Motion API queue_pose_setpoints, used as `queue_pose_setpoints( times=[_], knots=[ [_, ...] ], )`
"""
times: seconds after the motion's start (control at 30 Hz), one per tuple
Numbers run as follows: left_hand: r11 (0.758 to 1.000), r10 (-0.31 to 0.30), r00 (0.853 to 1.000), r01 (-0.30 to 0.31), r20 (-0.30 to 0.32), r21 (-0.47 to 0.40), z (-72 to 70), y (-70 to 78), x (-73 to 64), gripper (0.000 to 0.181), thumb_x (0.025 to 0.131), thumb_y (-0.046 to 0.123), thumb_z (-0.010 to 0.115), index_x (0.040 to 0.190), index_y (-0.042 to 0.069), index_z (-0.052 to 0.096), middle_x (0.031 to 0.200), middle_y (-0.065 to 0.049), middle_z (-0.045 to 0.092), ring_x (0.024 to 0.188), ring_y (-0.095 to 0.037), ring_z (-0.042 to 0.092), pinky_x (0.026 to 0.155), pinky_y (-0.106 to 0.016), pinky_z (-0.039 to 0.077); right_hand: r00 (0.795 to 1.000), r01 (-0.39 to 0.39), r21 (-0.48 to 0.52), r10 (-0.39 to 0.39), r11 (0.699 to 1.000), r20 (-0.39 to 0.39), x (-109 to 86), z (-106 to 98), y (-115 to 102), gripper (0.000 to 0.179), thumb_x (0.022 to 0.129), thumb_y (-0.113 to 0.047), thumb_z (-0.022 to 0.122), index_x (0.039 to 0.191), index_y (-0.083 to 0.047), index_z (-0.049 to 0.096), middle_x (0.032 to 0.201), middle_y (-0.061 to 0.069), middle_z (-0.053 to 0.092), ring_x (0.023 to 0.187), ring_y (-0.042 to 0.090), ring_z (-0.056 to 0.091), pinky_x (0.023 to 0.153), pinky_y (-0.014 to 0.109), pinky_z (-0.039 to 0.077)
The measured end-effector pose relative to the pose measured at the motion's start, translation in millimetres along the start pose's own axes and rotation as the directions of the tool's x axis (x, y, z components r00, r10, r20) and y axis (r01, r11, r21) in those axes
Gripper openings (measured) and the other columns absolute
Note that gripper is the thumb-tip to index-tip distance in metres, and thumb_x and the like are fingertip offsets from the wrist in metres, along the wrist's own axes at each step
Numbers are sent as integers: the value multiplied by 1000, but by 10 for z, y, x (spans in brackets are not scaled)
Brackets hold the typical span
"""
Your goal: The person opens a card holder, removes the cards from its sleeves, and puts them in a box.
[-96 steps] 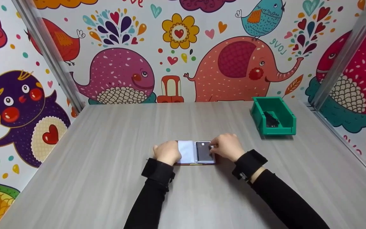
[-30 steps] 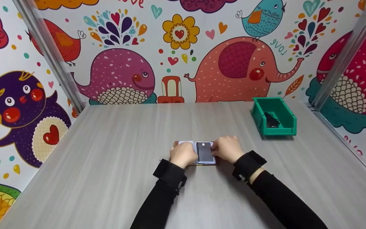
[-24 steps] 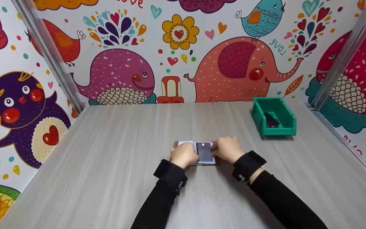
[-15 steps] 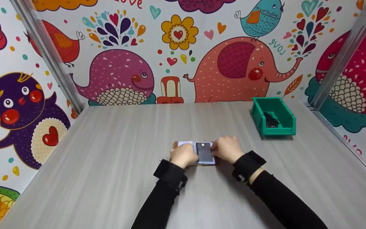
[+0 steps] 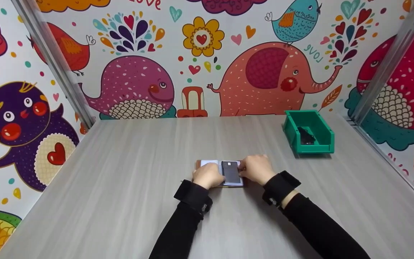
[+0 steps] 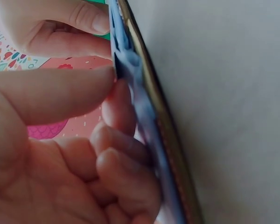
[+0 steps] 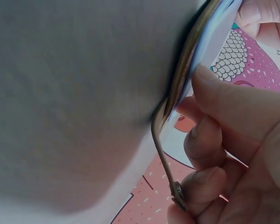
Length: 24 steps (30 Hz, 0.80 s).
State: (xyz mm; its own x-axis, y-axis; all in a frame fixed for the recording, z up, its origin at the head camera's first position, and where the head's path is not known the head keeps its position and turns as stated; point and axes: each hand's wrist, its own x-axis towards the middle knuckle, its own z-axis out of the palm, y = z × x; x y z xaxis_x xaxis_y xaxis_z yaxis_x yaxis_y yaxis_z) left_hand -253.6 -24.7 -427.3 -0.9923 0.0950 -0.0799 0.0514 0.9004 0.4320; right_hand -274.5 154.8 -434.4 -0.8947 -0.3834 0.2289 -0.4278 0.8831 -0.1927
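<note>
A card holder (image 5: 233, 184) with a brown cover and clear plastic sleeves lies spread open on the table. Its right-hand sleeve has a black bank card (image 5: 231, 172) in it, chip toward the far end. My left hand (image 5: 207, 175) lies over the left sleeve (image 5: 210, 162). Its thumb and index finger pinch at the card's left edge, where a dark sliver shows in the left wrist view. My right hand (image 5: 258, 168) pinches the holder's right edge between thumb and index finger. In the right wrist view a brown strap (image 7: 162, 151) with a metal snap sticks out beside the curled fingers.
A green bin (image 5: 309, 132) with black items (image 5: 306, 136) inside stands at the back right of the wood-grain table (image 5: 135, 180). Walls printed with cartoon animals rise behind and at the sides, with metal posts at the corners.
My left hand has moved right, from the holder's left edge to the card's left edge. The right fingers have shifted slightly off the card's face to the edge. In the last second, almost nothing moved.
</note>
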Motion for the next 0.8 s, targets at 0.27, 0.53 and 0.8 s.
queue_pose_setpoints(
  times=[0.27, 0.53, 0.8],
  knots=[
    [1000, -7, 999, 8, 47, -24, -19, -11, 28, 20, 81, 24, 73, 84, 6, 65, 94, -8, 67, 82, -24, 60, 85, -48, 43, 1000, -8, 4, 8, 1000, 6, 4, -3, -5, 13, 73, -17, 87, 83, -12, 80, 80, 1, 74, 76, 27, 67, 73, 49, 43],
    [999, 10, 999, -8, 46, -35, -16, -34, 35, 20, 80, 24, 71, 84, 5, 65, 96, -9, 67, 81, -24, 60, 82, -49, 45, 1000, -14, -14, 15, 1000, 21, 0, -19, -20, 11, 74, -18, 86, 82, -13, 80, 78, 0, 73, 73, 27, 65, 70, 47, 42],
    [999, 21, 999, -19, 47, -44, -44, -35, 6, 22, 81, 26, 72, 84, 5, 66, 98, -10, 67, 84, -25, 60, 83, -50, 45, 1000, -2, -55, 4, 998, 31, -6, -24, -34, 9, 74, -20, 85, 81, -16, 80, 77, 1, 72, 72, 28, 65, 70, 47, 43]
  ],
)
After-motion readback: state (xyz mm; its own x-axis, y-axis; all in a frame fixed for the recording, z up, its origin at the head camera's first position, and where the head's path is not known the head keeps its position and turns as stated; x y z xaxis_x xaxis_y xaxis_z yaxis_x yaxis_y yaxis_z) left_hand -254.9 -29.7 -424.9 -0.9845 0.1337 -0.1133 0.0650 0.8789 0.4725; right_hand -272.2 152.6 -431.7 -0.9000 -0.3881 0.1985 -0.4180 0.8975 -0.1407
